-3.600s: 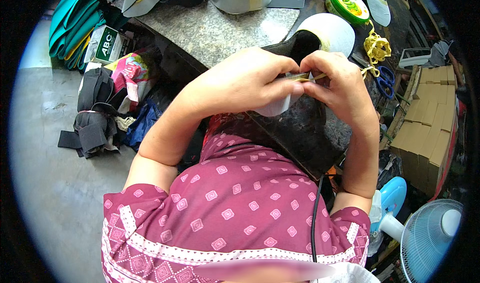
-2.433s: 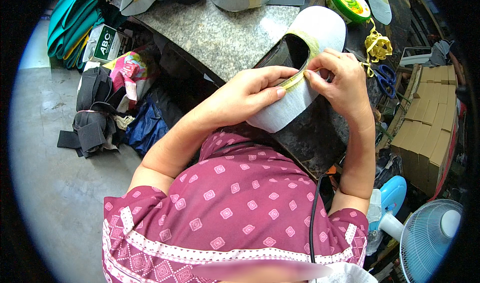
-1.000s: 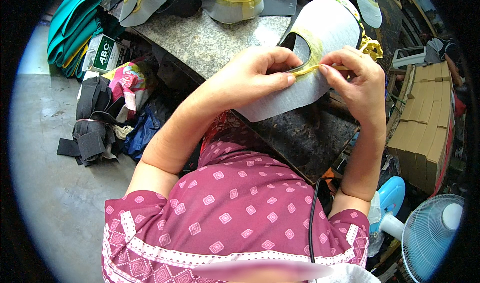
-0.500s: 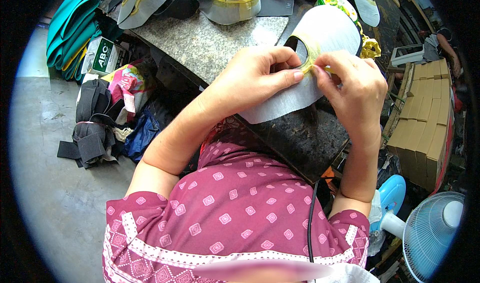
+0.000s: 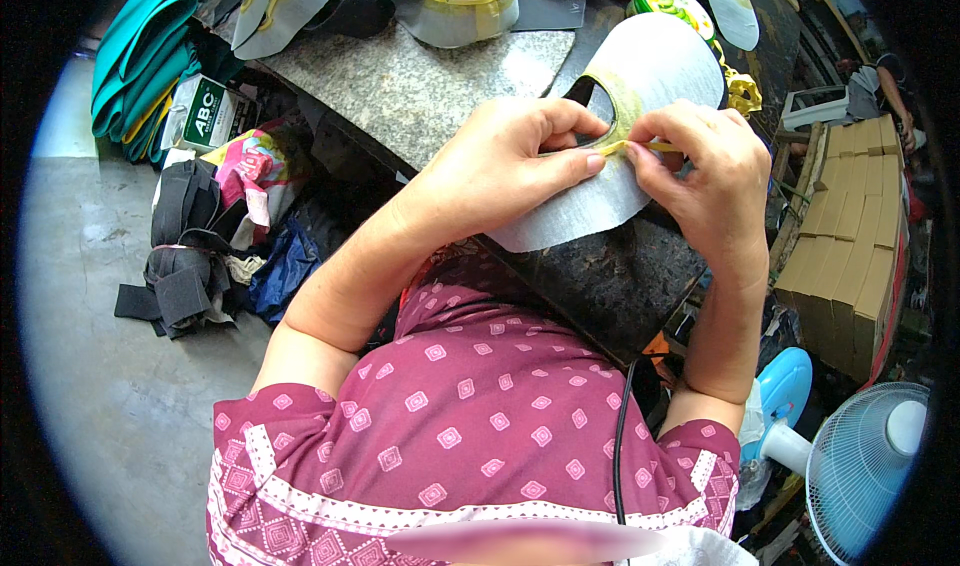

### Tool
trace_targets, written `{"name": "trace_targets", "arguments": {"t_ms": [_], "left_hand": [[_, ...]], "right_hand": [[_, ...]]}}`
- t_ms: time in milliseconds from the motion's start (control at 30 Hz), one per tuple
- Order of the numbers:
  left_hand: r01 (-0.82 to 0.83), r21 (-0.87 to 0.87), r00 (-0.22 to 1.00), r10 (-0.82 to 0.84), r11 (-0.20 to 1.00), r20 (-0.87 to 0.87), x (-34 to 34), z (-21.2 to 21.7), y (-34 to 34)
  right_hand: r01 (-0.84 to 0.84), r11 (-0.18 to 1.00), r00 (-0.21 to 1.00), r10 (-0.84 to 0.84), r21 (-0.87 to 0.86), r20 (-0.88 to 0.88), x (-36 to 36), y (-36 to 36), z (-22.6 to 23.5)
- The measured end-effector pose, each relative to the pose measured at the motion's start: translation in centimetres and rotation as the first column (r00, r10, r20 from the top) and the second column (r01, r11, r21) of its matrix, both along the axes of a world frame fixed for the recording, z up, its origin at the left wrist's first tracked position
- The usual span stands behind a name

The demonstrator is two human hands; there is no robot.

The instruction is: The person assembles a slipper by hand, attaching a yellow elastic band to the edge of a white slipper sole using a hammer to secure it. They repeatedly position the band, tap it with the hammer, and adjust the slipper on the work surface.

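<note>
A pale grey-white piece that looks like a shoe upper (image 5: 660, 56) lies over the dark bench, with yellowish glue around its curved opening. At the near side of that opening, my left hand (image 5: 510, 156) pinches the rim, thumb in front and fingers behind. My right hand (image 5: 715, 161) is closed just to the right, thumb and forefinger pinching a narrow yellow strip (image 5: 614, 148). The strip runs along the glued rim between both hands, and its other end shows past my right fingers. My left fingertips are partly hidden by the rim.
Several similar uppers (image 5: 460, 16) stand behind a speckled stone slab (image 5: 420, 81) on the black bench (image 5: 620, 276). A green-and-white round container (image 5: 675, 6) is beyond. Right: stacked cardboard (image 5: 845, 216), a fan (image 5: 865, 476), another person's arm (image 5: 892, 96). Left: dark strip bundles (image 5: 185, 206), folded teal material (image 5: 145, 46).
The upper has turned and shifted slightly in my hands. More of the yellow strip shows between my fingers and to the right of my right hand's pinch.
</note>
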State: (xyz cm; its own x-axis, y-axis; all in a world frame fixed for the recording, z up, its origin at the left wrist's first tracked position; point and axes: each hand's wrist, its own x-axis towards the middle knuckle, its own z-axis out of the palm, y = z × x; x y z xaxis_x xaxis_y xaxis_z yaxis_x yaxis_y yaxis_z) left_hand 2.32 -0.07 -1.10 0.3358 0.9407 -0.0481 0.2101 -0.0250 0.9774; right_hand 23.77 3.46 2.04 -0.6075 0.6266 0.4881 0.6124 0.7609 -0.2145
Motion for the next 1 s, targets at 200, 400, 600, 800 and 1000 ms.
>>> {"name": "trace_targets", "arguments": {"t_ms": [200,400,600,800,1000], "left_hand": [[0.063,0.236,0.998,-0.054,0.97,-0.046,0.1,1.1,0.7],[0.349,0.817,0.847,0.219,0.459,-0.485,-0.1,3.5,2.6],[0.266,0.709,0.829,0.221,0.653,-0.514,1.2,1.2,1.7],[0.102,0.708,0.888,0.256,0.699,-0.382,0.3,-0.9,0.5],[0.107,0.666,0.911,0.196,0.738,-0.364,-1.0,-0.8,-0.2]], "right_hand": [[0.019,0.996,0.999,-0.016,0.089,-0.033,-0.2,-0.5,0.4],[0.081,0.996,0.984,-0.085,-0.032,-0.16,0.4,-2.4,0.1],[0.184,0.966,0.98,-0.195,-0.183,-0.045,1.3,-2.5,-0.9],[0.022,0.87,0.968,-0.143,-0.493,-0.207,2.0,-2.3,-0.4],[-0.29,0.499,0.904,-0.137,-0.817,-0.405,1.8,-1.4,0.6]]}}
